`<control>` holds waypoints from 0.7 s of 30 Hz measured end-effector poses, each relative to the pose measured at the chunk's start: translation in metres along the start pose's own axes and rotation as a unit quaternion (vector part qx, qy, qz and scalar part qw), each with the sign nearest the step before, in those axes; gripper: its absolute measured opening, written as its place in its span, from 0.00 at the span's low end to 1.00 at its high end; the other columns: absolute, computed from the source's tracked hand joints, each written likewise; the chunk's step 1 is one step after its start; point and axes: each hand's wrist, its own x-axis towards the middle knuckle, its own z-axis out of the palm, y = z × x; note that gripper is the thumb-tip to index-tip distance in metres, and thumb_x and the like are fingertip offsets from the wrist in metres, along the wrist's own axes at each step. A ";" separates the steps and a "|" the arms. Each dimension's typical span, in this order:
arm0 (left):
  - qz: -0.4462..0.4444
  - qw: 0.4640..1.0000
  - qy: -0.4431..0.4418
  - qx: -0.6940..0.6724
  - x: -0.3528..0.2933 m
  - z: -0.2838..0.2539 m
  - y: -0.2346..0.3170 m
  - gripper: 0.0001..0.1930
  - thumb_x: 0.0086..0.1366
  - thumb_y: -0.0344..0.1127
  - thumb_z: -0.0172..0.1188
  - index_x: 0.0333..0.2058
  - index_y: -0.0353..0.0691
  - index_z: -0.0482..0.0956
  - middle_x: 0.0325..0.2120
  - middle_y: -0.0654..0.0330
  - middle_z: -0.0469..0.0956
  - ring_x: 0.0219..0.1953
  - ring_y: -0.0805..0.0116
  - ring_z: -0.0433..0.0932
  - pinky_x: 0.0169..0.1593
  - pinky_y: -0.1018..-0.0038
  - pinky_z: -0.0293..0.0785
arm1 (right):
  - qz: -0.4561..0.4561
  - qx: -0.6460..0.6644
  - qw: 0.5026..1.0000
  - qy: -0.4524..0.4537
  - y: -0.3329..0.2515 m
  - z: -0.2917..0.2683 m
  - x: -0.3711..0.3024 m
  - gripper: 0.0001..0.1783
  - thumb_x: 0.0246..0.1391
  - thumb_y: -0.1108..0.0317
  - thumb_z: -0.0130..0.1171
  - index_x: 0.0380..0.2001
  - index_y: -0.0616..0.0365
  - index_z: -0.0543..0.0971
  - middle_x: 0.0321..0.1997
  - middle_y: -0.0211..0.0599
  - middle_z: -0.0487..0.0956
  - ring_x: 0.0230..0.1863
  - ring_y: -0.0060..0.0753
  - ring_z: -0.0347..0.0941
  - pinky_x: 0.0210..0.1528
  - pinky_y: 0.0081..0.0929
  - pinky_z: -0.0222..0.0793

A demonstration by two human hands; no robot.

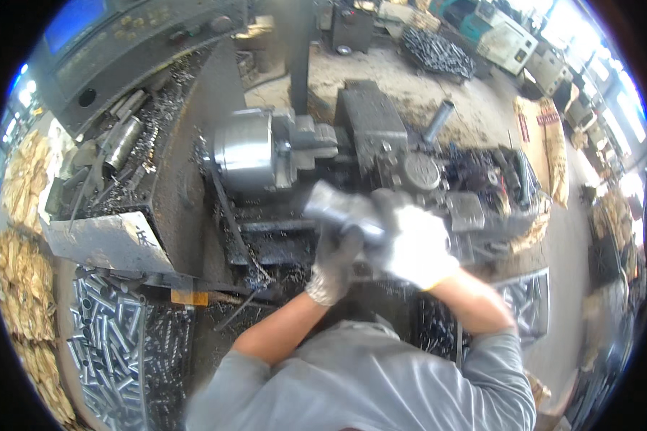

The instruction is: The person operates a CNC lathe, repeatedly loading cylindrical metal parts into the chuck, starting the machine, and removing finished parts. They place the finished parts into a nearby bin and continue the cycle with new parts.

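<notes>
Dark writing marks the panel near its right edge; red print near the sack's top edge is unreadable.

1. Right hand, white glove: blurred, finger outlines lost.
2. Left hand, gloved: fingertips indistinct.
3. Metal piece: blurred; right end partly covered by right hand; hollow or solid, unclear.
4. Blue screen: cut by round rim, content illegible.
5. Grey shirt: cut off at lower edge.
6. Metal bin: partly hidden behind right arm.
</notes>
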 end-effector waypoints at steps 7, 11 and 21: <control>-0.164 0.971 0.126 0.122 -0.027 -0.058 -0.078 0.19 0.72 0.41 0.67 0.56 0.36 0.82 0.49 0.58 0.84 0.54 0.60 0.81 0.62 0.62 0.76 | 0.342 0.386 0.778 -0.359 0.010 0.116 -0.111 0.25 0.48 0.51 0.74 0.33 0.66 0.85 0.22 0.41 0.83 0.26 0.35 0.85 0.33 0.38 0.82; -0.190 0.981 -0.023 -0.019 -0.032 -0.076 -0.082 0.23 0.77 0.50 0.55 0.57 0.37 0.82 0.51 0.58 0.83 0.58 0.61 0.79 0.62 0.62 0.76 | 0.327 0.453 0.785 -0.268 0.033 0.135 -0.154 0.24 0.50 0.52 0.74 0.31 0.68 0.85 0.19 0.38 0.82 0.22 0.29 0.80 0.24 0.36 0.74; -0.235 0.970 0.059 -0.027 -0.051 -0.120 -0.026 0.24 0.80 0.56 0.49 0.54 0.42 0.80 0.40 0.57 0.85 0.39 0.58 0.86 0.43 0.58 0.85 | 0.750 0.352 0.539 -0.149 0.123 0.001 -0.511 0.29 0.48 0.52 0.80 0.44 0.66 0.88 0.31 0.36 0.87 0.24 0.30 0.83 0.24 0.26 0.81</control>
